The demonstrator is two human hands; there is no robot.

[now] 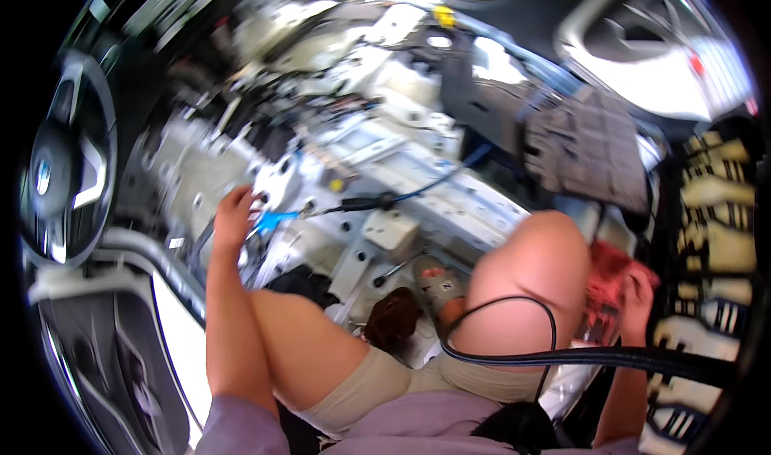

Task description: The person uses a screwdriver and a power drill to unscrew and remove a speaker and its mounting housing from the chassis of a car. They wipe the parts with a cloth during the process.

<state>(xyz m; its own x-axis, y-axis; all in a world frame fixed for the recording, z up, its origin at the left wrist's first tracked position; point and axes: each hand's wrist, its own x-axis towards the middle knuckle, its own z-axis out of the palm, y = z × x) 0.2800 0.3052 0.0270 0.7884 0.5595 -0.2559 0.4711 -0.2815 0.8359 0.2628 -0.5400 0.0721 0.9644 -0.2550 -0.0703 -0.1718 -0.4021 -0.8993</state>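
My left hand [233,214] is at the left of the car's stripped floor, fingers curled at the handle end of a blue-handled tool that looks like pliers [277,220]. The tool's far end lies close to a black cable [357,204], which runs on to the right as a blue line. Blur hides the exact grip. By my right knee, the fingers of my right hand [637,294] are bent against a crumpled red bag-like thing [612,277]. Its material is too smeared to tell.
A steering wheel [66,162] and an open door [104,359] stand at the left. A grey-brown padded piece [586,146] lies beyond my right knee. Battery-like cream modules [719,214] line the right side. A thick black cable [610,357] crosses over my right thigh.
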